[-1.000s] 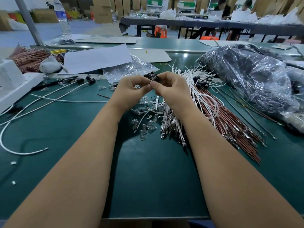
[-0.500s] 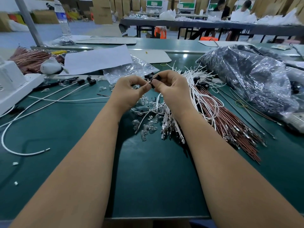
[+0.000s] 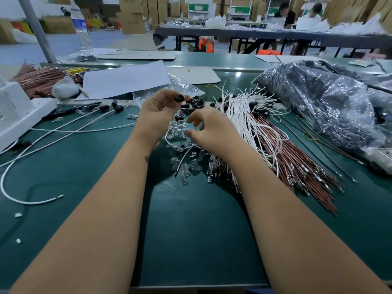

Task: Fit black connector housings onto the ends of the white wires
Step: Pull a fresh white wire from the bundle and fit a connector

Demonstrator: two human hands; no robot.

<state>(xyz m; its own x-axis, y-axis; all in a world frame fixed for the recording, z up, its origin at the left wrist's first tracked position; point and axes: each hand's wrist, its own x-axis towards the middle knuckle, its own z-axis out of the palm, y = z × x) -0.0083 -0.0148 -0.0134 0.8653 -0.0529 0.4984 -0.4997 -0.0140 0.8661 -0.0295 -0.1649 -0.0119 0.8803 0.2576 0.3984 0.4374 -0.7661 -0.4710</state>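
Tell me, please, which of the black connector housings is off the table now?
The black connector housing pinched in the left hand fingertips, raised above the table. The other black housings lie in a loose pile on the green mat behind it.

We recorded two bare forearms entering from the lower edge of the head view, no sleeves visible on either. The left hand (image 3: 156, 115) and the right hand (image 3: 212, 130) wore no gloves, and we saw no rings, watch or wristband. We noted one small dark mark (image 3: 146, 159) on the inner left wrist; its shape was too small to resolve.
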